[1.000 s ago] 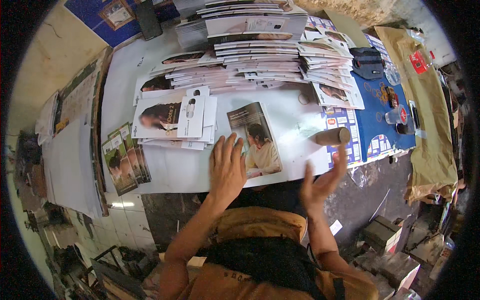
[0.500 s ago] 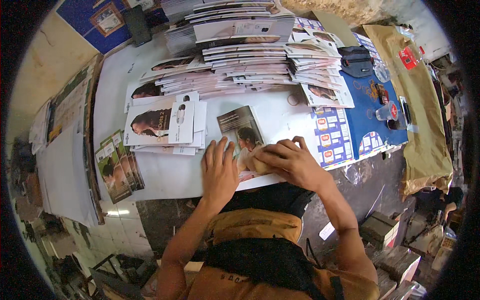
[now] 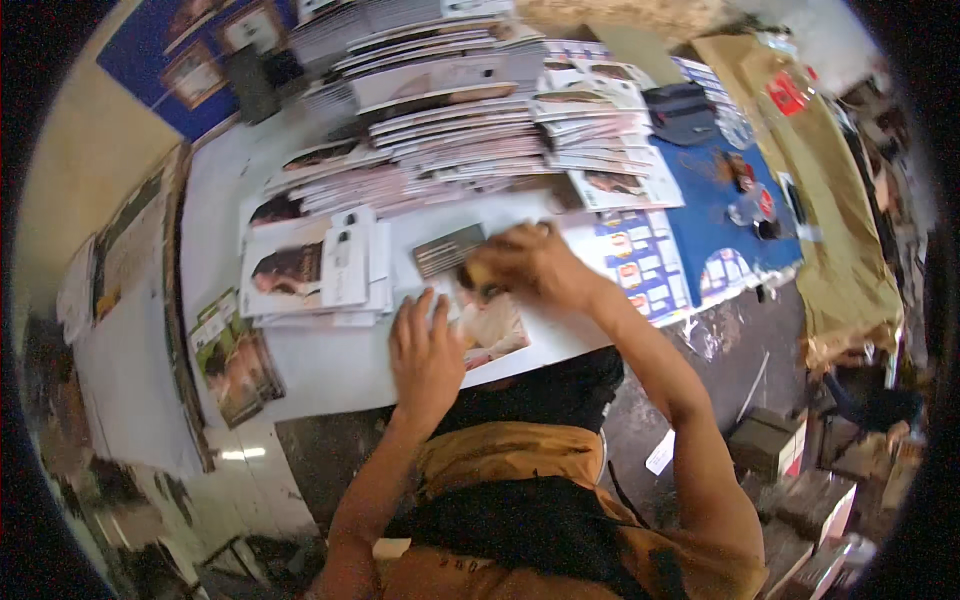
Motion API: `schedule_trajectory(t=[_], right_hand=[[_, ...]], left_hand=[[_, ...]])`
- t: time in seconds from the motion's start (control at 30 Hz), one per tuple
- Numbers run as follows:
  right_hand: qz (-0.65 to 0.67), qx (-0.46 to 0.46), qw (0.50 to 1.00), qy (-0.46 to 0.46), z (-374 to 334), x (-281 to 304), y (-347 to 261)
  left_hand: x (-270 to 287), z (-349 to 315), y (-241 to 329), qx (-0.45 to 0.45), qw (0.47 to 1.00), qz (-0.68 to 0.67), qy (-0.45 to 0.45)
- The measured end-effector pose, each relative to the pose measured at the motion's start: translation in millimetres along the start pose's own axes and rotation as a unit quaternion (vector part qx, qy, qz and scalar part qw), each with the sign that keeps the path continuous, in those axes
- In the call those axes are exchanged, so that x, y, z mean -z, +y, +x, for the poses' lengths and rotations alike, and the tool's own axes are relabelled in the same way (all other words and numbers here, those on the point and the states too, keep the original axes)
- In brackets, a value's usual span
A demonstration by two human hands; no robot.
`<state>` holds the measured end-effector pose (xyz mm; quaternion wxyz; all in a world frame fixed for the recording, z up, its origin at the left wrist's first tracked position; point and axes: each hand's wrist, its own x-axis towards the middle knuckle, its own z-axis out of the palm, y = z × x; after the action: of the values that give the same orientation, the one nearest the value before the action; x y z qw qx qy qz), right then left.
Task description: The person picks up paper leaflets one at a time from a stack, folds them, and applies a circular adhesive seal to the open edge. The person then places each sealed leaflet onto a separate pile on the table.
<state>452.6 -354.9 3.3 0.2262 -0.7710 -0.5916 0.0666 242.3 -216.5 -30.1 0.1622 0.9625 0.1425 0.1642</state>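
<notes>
In front of me on the white table lies a folded leaflet, with a dark upper panel and a photo of a person below. My left hand rests flat at the leaflet's left edge, fingers stretched out and slightly apart. My right hand, blurred by motion, is over the upper right part of the leaflet. Its fingers curl around a small tan object, mostly hidden, whose kind I cannot make out. To the left of the leaflet sits a short pile of white printed folders.
Tall stacks of white folders fill the back. Green-brown leaflets lie fanned at the table's left edge. On the right are a dark pouch, plastic cups, a blue sheet and brown paper. Boxes stand on the floor.
My right hand has slid up the leaflet, away from me, with the tan object. My left hand stays at the leaflet's left edge. The whole view has shifted slightly.
</notes>
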Motion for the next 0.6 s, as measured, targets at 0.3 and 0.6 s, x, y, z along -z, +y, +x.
schedule_trajectory(t=[0.3, 0.6], right_hand=[[0.104, 0.037, 0.992, -0.061, -108.3, 5.8, -48.6], [0.476, -0.252, 0.696, 0.474, -84.9, -40.7, 2.5]], left_hand=[[41.9, 33.9, 7.7, -0.023, 0.994, 0.031, -0.105], [62.0, 86.8, 13.0, -0.257, 0.914, 0.109, -0.295]])
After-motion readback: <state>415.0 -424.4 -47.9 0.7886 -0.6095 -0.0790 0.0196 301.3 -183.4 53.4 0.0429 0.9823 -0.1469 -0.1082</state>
